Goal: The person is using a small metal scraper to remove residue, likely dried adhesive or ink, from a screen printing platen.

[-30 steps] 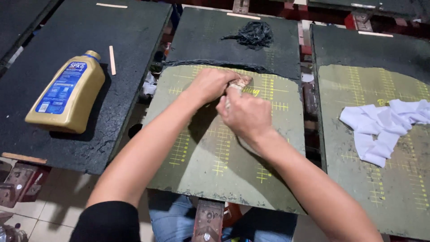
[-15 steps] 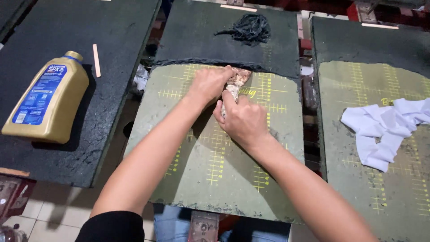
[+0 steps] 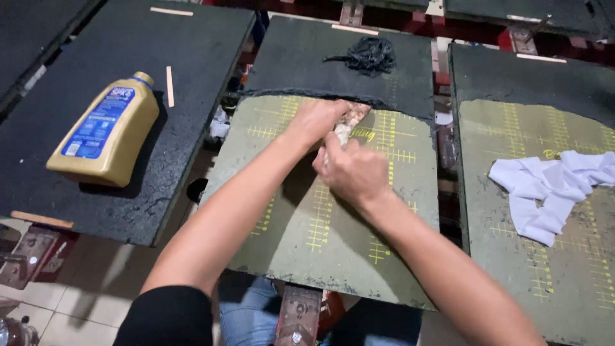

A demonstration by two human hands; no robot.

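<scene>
Head view: the scraper could slip off the dark crust's edge and gouge the green platen, judging by the pressure from both hands; left hand is clenched around it at the crust line; right hand clamps its lower end.

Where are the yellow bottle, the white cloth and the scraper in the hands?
yellow bottle (image 3: 106, 134): head view, on its blue label.
white cloth (image 3: 551, 186): head view, middle of the crumpled heap.
scraper (image 3: 349, 120): head view, on the stained blade between both hands.
</scene>
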